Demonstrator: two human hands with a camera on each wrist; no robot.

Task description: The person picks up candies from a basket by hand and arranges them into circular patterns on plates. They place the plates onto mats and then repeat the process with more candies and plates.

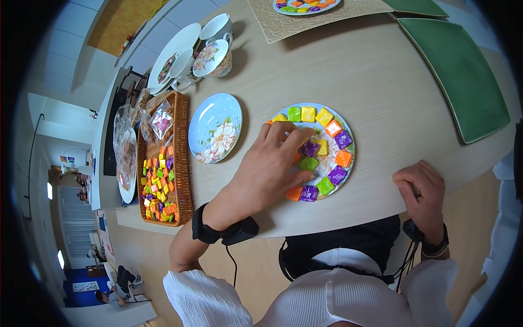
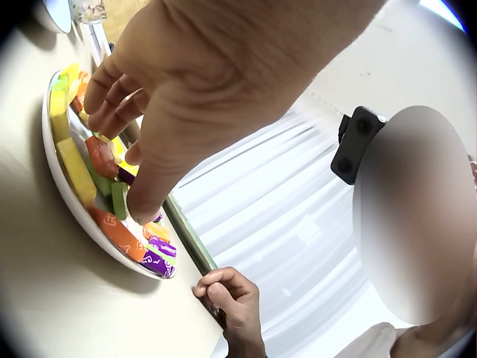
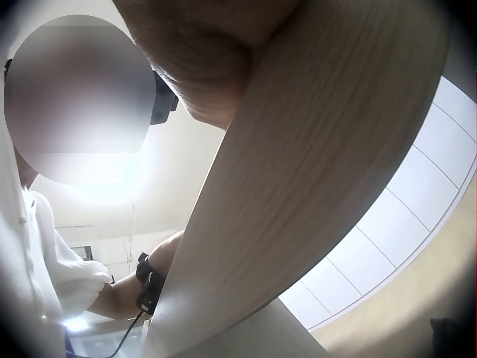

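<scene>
In the head view my left hand [image 1: 267, 163] reaches over a floral plate [image 1: 327, 163] of wrapped candies, thumb and fingers spread apart around an inner group. Outer candies, such as a purple one [image 1: 343, 139] and an orange one [image 1: 343, 158], follow the rim in a ring. Inside lie a yellow candy [image 1: 322, 147] and a green candy [image 1: 309, 164]. From the left wrist, the thumb tip [image 2: 145, 205] shows right beside a green candy [image 2: 119, 200]; the fingers arch over the others. My right hand [image 1: 422, 191] rests at the table edge, fingers loosely curled, holding nothing visible.
Left of the candy plate lies a bare floral plate [image 1: 218, 122]. Beyond it a wicker basket [image 1: 185, 163] holds loose candies and packets. Teacups [image 1: 210, 57] cluster by a large white plate [image 1: 188, 38]. Green plates [image 1: 457, 76] and a beige tray [image 1: 348, 16] stand across the table.
</scene>
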